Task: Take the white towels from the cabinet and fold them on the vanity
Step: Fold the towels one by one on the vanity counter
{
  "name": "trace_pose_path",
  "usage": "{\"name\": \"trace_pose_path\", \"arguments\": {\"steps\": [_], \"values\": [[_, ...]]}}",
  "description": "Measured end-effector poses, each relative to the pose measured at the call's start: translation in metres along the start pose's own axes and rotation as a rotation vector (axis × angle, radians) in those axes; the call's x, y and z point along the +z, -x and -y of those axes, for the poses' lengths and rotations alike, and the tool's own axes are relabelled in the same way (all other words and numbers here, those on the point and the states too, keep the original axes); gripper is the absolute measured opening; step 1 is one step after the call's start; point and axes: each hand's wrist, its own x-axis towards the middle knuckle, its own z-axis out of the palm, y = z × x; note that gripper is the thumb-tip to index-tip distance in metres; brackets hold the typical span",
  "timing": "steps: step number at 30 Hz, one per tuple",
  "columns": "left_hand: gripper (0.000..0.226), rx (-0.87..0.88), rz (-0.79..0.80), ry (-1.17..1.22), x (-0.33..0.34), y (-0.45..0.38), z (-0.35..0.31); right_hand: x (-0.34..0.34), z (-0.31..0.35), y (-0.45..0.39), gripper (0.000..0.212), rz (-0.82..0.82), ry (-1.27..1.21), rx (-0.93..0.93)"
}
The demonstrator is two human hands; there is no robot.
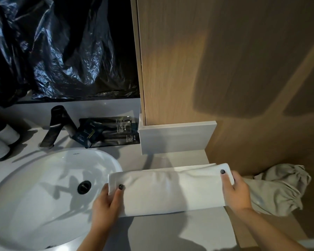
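A white towel [170, 191] lies folded into a long band across the grey vanity top [170, 232], its left end overhanging the sink rim. My left hand [107, 203] grips the towel's left end, thumb on top. At the right end, my right hand [236, 191] grips the towel with its thumb on top. The wooden cabinet [225, 60] rises behind the towel; no other white towel shows inside it.
A white oval sink [34, 187] with a dark drain and black faucet [58, 124] fills the left. Dark amenity packets [112, 131] lie behind the sink. A beige crumpled cloth [279, 189] hangs at the right. Black plastic sheeting [53, 48] covers the wall. White rolled items [2, 142] stand far left.
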Motion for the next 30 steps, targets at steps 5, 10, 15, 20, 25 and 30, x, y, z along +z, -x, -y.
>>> {"name": "trace_pose_path", "arguments": {"steps": [5,10,15,20,25,30], "values": [[0.031,-0.011,-0.029,-0.029,0.002,-0.008,-0.004,-0.005,0.009,-0.009,0.023,0.018,0.073,-0.088],[0.027,-0.065,-0.025,-0.013,0.003,-0.015,-0.003,0.005,0.010,-0.015,0.024,0.013,0.103,-0.022],[0.009,-0.135,-0.001,0.048,0.001,-0.026,-0.003,0.012,0.017,-0.027,0.033,0.001,0.136,0.019],[0.012,-0.292,0.004,0.031,0.003,-0.038,-0.012,0.028,0.036,-0.050,0.042,0.053,0.376,0.255],[0.045,-0.137,-0.079,-0.483,0.013,-0.035,-0.027,0.029,0.068,-0.057,0.046,0.104,0.559,0.368],[0.062,0.491,0.133,-0.785,0.034,-0.022,-0.046,0.059,0.076,-0.014,0.050,0.117,0.769,-0.420]]}}
